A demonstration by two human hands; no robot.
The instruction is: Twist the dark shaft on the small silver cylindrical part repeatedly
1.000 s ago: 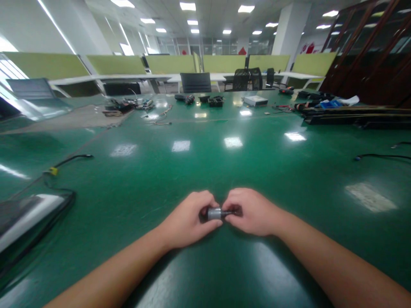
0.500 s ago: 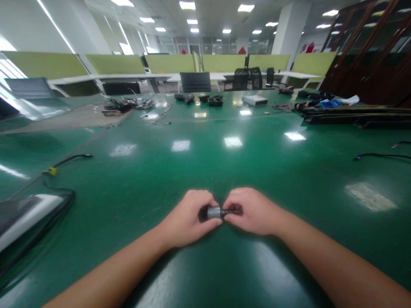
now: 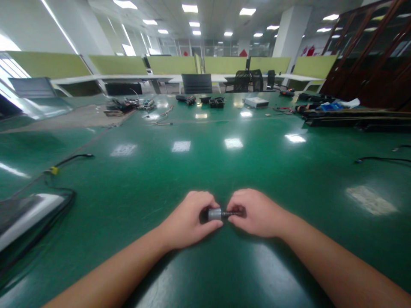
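Observation:
Low in the middle of the head view, my left hand [image 3: 191, 221] is closed around a short cylinder [image 3: 215, 214] with a silver-grey band and a dark end. A thin, dark, ridged shaft [image 3: 227, 214] extends from the cylinder toward the right. My right hand [image 3: 253, 214] pinches that shaft between thumb and fingers, and part of it is hidden inside the hand. Both pieces lie roughly level, in line with each other, just above or on the green tabletop [image 3: 205, 171]. Whether they are joined or separate parts I cannot tell.
On the left lies a white and dark device [image 3: 38, 207] with a black cable [image 3: 75, 157]. Tools and a white box [image 3: 256, 102] stand along the far side. Long black bars [image 3: 353, 117] are stacked at the far right, with another black cable [image 3: 382, 160] nearer.
My right hand has shifted slightly to the right, so the gap between the hands is a little wider and more of the shaft shows. My left hand has barely moved.

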